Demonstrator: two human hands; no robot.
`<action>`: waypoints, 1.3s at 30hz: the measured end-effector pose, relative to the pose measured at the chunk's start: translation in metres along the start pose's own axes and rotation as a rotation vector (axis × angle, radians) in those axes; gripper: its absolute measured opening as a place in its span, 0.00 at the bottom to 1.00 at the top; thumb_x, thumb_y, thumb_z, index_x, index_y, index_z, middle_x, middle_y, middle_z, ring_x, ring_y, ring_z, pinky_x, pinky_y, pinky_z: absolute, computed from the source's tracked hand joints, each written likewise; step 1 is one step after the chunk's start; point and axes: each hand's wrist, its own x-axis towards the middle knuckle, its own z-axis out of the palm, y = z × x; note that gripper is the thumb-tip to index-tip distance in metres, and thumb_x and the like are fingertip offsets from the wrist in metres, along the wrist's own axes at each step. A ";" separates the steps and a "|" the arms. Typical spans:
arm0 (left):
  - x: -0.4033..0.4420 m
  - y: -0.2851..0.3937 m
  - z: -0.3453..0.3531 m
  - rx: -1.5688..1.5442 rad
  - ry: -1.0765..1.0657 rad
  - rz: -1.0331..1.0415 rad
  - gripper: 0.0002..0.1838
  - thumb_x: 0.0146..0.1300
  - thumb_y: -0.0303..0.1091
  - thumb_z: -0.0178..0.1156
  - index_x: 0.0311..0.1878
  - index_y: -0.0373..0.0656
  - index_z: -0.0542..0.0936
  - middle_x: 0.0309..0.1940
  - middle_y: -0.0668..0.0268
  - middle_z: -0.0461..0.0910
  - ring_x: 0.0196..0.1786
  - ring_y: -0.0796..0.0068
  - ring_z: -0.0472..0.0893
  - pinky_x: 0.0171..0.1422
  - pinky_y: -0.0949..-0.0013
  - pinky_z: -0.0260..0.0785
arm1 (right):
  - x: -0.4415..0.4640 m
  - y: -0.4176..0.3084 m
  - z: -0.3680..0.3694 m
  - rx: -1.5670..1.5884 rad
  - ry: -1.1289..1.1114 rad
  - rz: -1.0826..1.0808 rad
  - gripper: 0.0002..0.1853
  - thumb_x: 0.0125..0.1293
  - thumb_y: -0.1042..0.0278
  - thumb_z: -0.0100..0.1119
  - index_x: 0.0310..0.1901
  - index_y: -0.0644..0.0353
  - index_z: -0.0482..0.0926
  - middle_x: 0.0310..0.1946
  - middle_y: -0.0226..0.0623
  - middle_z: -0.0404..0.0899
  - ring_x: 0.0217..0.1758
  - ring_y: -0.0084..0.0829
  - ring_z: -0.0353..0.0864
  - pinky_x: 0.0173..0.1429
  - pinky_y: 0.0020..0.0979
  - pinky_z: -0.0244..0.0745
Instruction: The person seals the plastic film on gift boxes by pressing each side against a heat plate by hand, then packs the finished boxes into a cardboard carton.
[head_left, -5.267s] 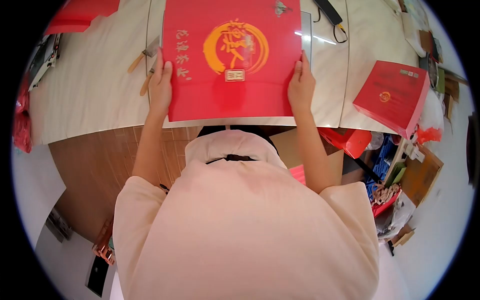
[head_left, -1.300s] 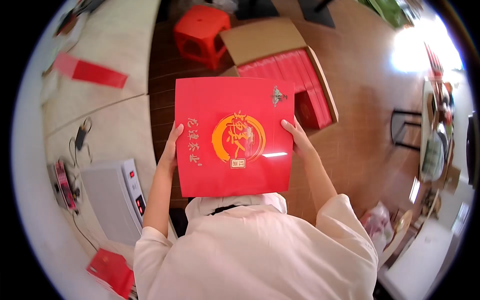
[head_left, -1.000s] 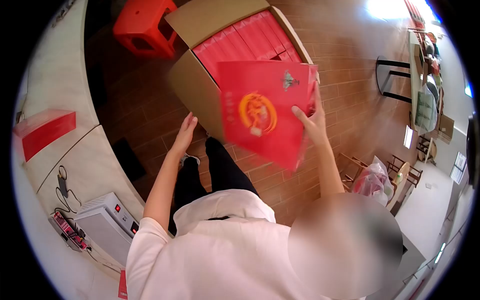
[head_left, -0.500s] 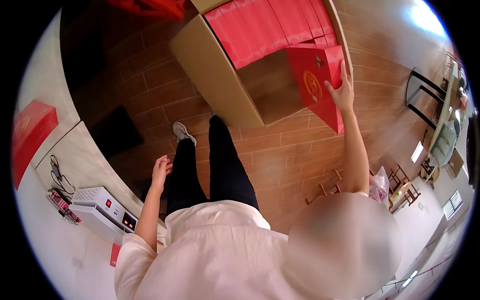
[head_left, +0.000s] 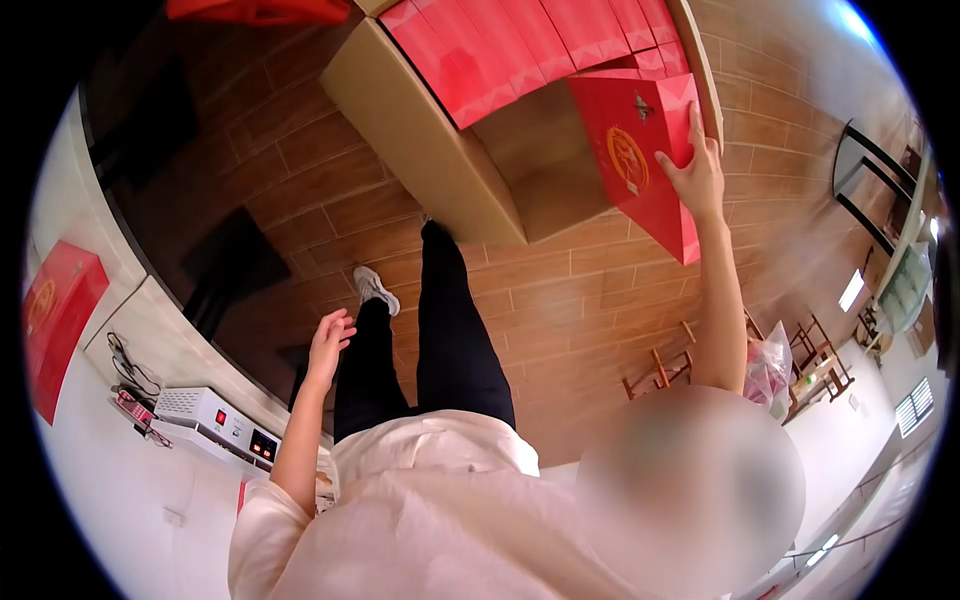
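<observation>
My right hand (head_left: 697, 178) grips the side edge of a red box (head_left: 635, 160) with a round gold emblem, thumb on the printed face and fingers along its narrow side. That box stands tilted at the near right corner of an open cardboard carton (head_left: 425, 150). Several more red boxes (head_left: 500, 50) are packed in rows in the carton's far part, and bare cardboard shows in its near part. Away from the carton, my left hand (head_left: 328, 348) hangs beside my left leg, holding nothing, its fingers loosely apart.
At left, a white counter (head_left: 130, 275) carries another red box (head_left: 62, 325), a white machine (head_left: 215, 420) with a red switch, and cables (head_left: 130, 365). Wooden stools (head_left: 665, 370) and a plastic bag (head_left: 768, 370) are at right. A red object (head_left: 255, 10) lies beyond the carton.
The view has shifted slightly, and I stand a little differently at the carton. My right hand keeps its grip on the red box; my left hand's fingers have spread a little.
</observation>
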 end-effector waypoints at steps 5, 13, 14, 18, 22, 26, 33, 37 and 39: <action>-0.010 0.002 -0.011 0.028 0.076 -0.039 0.20 0.74 0.45 0.44 0.62 0.45 0.70 0.54 0.62 0.76 0.53 0.73 0.77 0.57 0.69 0.67 | 0.025 0.011 0.034 -0.080 0.004 -0.075 0.52 0.50 0.61 0.72 0.73 0.29 0.47 0.41 0.49 0.70 0.45 0.47 0.75 0.48 0.44 0.74; -0.005 -0.037 -0.013 0.009 0.073 -0.132 0.22 0.73 0.47 0.45 0.61 0.44 0.70 0.50 0.63 0.77 0.49 0.75 0.78 0.53 0.71 0.68 | 0.060 0.058 0.137 -0.314 0.026 -0.045 0.55 0.50 0.65 0.71 0.73 0.30 0.43 0.46 0.50 0.69 0.48 0.47 0.73 0.52 0.45 0.71; -0.004 -0.040 -0.010 0.036 0.059 -0.145 0.22 0.73 0.47 0.45 0.61 0.44 0.70 0.50 0.62 0.78 0.49 0.74 0.78 0.54 0.70 0.68 | 0.067 0.064 0.152 -0.323 0.057 -0.041 0.55 0.50 0.65 0.71 0.74 0.31 0.43 0.47 0.51 0.69 0.48 0.47 0.73 0.52 0.45 0.71; -0.005 -0.053 -0.009 0.085 0.041 -0.243 0.21 0.74 0.46 0.43 0.61 0.43 0.69 0.51 0.61 0.77 0.52 0.73 0.78 0.56 0.69 0.68 | 0.098 0.092 0.206 -0.464 0.109 0.109 0.53 0.53 0.66 0.68 0.73 0.28 0.42 0.52 0.53 0.68 0.50 0.46 0.72 0.51 0.43 0.71; -0.003 -0.050 -0.011 0.075 0.069 -0.287 0.21 0.74 0.46 0.43 0.61 0.44 0.70 0.52 0.60 0.77 0.53 0.71 0.78 0.58 0.67 0.67 | 0.128 0.119 0.277 -0.761 0.225 0.241 0.46 0.61 0.67 0.58 0.73 0.23 0.40 0.62 0.54 0.60 0.58 0.48 0.68 0.54 0.46 0.71; 0.000 -0.049 0.002 0.027 0.024 -0.266 0.21 0.74 0.47 0.43 0.61 0.45 0.69 0.53 0.60 0.77 0.54 0.70 0.77 0.59 0.66 0.67 | 0.124 0.101 0.298 -0.460 0.143 0.522 0.43 0.66 0.63 0.52 0.72 0.23 0.34 0.72 0.56 0.43 0.73 0.57 0.50 0.64 0.58 0.62; -0.040 -0.060 0.008 -0.156 -0.052 -0.091 0.20 0.74 0.43 0.43 0.62 0.42 0.69 0.53 0.61 0.76 0.54 0.72 0.77 0.59 0.68 0.67 | 0.056 0.014 0.254 -0.092 0.271 0.312 0.41 0.60 0.65 0.60 0.71 0.61 0.49 0.67 0.66 0.52 0.69 0.58 0.58 0.70 0.46 0.59; -0.078 -0.062 -0.002 -0.306 0.039 0.036 0.20 0.74 0.43 0.43 0.62 0.42 0.69 0.53 0.61 0.76 0.54 0.72 0.77 0.59 0.68 0.67 | -0.024 -0.099 0.259 0.000 0.225 -0.012 0.35 0.59 0.75 0.53 0.69 0.61 0.54 0.65 0.66 0.56 0.66 0.59 0.61 0.68 0.48 0.58; -0.098 -0.073 -0.013 -0.370 0.068 0.094 0.21 0.73 0.45 0.45 0.61 0.43 0.69 0.52 0.63 0.77 0.52 0.74 0.77 0.56 0.70 0.67 | -0.066 -0.162 0.258 0.047 0.113 -0.151 0.34 0.56 0.77 0.56 0.66 0.63 0.58 0.61 0.64 0.60 0.63 0.59 0.62 0.67 0.50 0.59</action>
